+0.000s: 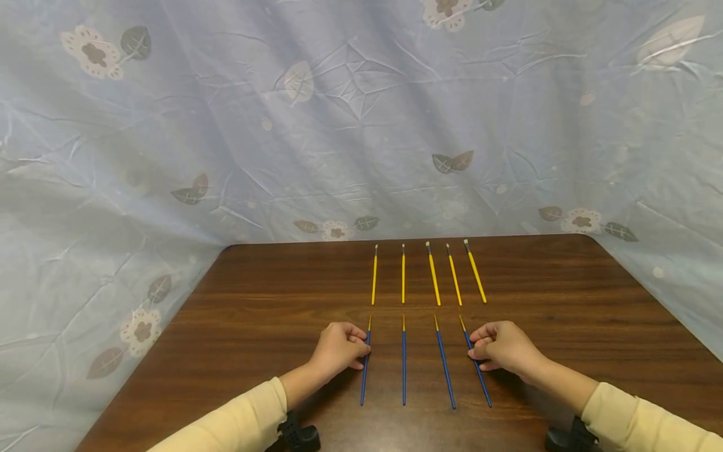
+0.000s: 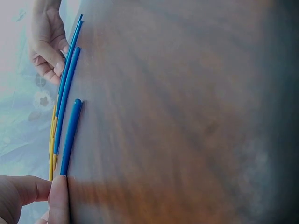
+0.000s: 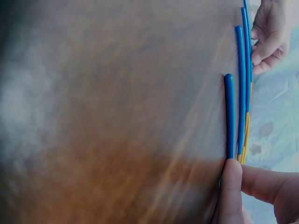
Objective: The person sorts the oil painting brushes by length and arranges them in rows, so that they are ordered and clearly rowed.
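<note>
Several thin paintbrushes with blue handles lie in a row on the table, their pointed tips toward the far side. My left hand (image 1: 337, 347) pinches the leftmost blue paintbrush (image 1: 364, 376) near its upper half. At the other end of the row, my right hand (image 1: 504, 345) pinches the rightmost blue paintbrush (image 1: 484, 382). Between the hands lie two more, a straight blue paintbrush (image 1: 403, 370) and a slanted blue paintbrush (image 1: 445, 370). The left wrist view shows the held handle (image 2: 71, 135) running out past thumb and finger. A similar blue handle (image 3: 229, 116) appears in the right wrist view.
Beyond the blue row, several yellow-handled flat paintbrushes (image 1: 403, 279) lie side by side, bristles toward the back edge. The dark wooden table (image 1: 254, 314) meets a pale floral curtain (image 1: 361, 125) behind and at both sides.
</note>
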Available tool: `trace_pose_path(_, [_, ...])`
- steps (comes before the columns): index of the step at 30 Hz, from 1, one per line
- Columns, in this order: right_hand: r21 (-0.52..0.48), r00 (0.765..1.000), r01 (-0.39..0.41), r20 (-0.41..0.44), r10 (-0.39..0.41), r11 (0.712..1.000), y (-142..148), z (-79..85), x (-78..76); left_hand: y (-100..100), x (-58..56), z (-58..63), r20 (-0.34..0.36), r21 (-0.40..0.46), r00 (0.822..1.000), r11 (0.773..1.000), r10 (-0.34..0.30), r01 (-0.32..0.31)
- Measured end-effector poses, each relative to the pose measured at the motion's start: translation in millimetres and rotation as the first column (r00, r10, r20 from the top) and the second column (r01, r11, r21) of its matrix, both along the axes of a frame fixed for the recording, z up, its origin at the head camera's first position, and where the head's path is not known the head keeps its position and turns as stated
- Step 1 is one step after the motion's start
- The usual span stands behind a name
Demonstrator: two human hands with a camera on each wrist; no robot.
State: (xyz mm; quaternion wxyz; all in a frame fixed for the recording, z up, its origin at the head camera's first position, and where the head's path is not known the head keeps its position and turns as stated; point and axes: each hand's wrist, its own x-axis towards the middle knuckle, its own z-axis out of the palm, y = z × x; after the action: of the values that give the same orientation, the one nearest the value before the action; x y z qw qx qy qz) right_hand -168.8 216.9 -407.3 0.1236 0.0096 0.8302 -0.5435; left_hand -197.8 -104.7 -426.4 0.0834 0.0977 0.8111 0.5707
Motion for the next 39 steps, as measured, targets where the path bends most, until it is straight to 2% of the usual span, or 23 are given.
trace_pose_path(7, [-0.002, 1.000, 0.019, 0.013, -0.019, 1.000, -1.9, -1.0, -2.5, -2.0, -0.6, -1.0, -0.005, 0.002, 1.000, 1.000, -0.009, 0.009])
trace_pose_path(25, [0.016, 1.000, 0.000, 0.018, 0.000, 1.000, -2.4, 2.7, -3.2, -3.9, 0.7, -1.7, -0.004, -0.003, 1.000, 1.000, 0.004, -0.004])
trace_pose_path(32, [0.019, 1.000, -0.005, 0.024, 0.005, 1.000, -2.7, 5.6, -3.0, -4.6, 1.0, 1.4, 0.018, 0.006, 1.000, 1.000, 0.009, -0.009])
trace_pose_path(39, [0.018, 0.999, -0.014, 0.049, 0.013, 1.000, -1.4, 7.7, -5.2, -8.2, 0.9, 5.3, 0.059, 0.054, 0.998, 0.999, -0.002, -0.002])
